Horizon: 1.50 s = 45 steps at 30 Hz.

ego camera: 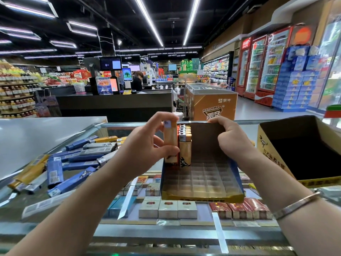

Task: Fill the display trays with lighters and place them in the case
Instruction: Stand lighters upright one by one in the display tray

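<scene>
Lighter (170, 143), orange with a white cap, is held upright at centre frame, pinched between the thumb and fingers of the left hand (147, 145); its base is seen at the left rear corner of the display tray (201, 195), just beside a row of lighters (184, 137) already standing upright along the tray's back left. The remaining moulded slots of the tray are seen bare. The tall back panel of the tray is gripped at its top edge by the right hand (230, 137), fingers curled over the rim; a bracelet (295, 204) is worn on that wrist. The tray is resting on a glass counter (166, 235), through which cigarette packs (168, 209) are visible beneath. Loose lighters (73, 159), blue, grey and yellow, are lying in a heap on the glass at centre left, well apart from the tray. An open cardboard box (273, 145) is standing at the right edge of the frame, near the right forearm. A shop interior with checkout counters and drink coolers is recorded in the upper half.
</scene>
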### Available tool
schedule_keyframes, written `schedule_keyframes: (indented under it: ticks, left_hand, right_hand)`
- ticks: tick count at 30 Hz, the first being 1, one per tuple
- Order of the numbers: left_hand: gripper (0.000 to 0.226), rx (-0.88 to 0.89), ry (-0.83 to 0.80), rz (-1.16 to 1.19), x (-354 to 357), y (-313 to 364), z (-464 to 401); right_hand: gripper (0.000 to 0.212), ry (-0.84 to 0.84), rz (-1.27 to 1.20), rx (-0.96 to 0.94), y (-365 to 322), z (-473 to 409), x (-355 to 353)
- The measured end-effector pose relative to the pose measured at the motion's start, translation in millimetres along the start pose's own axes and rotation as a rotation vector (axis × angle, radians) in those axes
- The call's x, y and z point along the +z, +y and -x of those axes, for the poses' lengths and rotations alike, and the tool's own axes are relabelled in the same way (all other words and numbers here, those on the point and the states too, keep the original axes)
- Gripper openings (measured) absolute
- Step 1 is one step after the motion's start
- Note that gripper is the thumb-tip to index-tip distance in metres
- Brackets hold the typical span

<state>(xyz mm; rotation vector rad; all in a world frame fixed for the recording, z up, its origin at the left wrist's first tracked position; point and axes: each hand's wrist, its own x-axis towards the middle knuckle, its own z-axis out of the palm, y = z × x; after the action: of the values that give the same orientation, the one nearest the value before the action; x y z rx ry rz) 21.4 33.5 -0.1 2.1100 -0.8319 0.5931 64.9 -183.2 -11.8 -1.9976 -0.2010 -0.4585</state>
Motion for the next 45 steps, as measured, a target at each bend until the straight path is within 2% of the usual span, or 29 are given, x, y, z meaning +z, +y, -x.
schedule_keyframes:
  ticks: [3, 6, 9, 13, 20, 28, 30, 33, 35, 39, 40, 42, 44, 45]
  left_hand:
    - [0.017, 0.063, 0.057, -0.04, 4, 4, -1]
    - [0.01, 0.103, 0.097, -0.024, 8, 8, -1]
    - [0.01, 0.138, 0.132, -0.015, 12, 10, -1]
    - [0.016, 0.098, 0.198, 0.078, 14, 10, -1]
    - [0.022, 0.203, 0.149, -0.211, 13, 11, 0]
    - [0.018, 0.189, 0.086, -0.383, 13, 4, -5]
    - [0.014, 0.137, 0.049, -0.31, 13, 2, -6]
    - [0.03, 0.047, -0.032, -0.172, 14, -1, -3]
    - [0.04, 0.013, -0.085, -0.162, 14, -2, -1]
    - [0.039, -0.023, -0.095, -0.165, 15, -8, 1]
    - [0.038, -0.021, -0.095, -0.178, 15, -10, 1]
    - [0.038, -0.005, -0.09, -0.255, 18, -13, 0]
    - [0.039, 0.005, -0.078, -0.339, 22, -15, 0]
    - [0.039, 0.012, -0.068, -0.37, 24, -16, 0]
  right_hand:
    - [0.054, 0.014, -0.009, -0.013, 0, 1, 1]
    - [0.054, 0.016, -0.012, -0.017, -1, 2, 1]
    - [0.053, 0.023, 0.004, -0.021, -1, 2, 1]
    - [0.053, 0.021, 0.01, -0.021, -1, 1, 2]
    - [0.052, 0.011, -0.01, -0.019, -3, 3, 1]
    - [0.052, -0.016, -0.023, -0.014, -2, 2, 1]
    - [0.053, -0.032, -0.035, -0.015, 0, 1, 1]
    - [0.052, -0.105, -0.05, -0.002, 1, -1, 1]
    - [0.046, -0.192, -0.056, 0.02, 0, -3, 1]
    - [0.031, -0.285, -0.205, 0.098, -4, -3, 1]
    - [0.032, -0.249, -0.219, 0.089, -5, -4, 0]
    - [0.037, -0.039, -0.124, 0.048, -1, -10, -4]
    - [0.038, 0.191, 0.11, 0.083, 5, -20, -14]
    - [0.038, 0.227, 0.235, 0.129, 10, -25, -19]
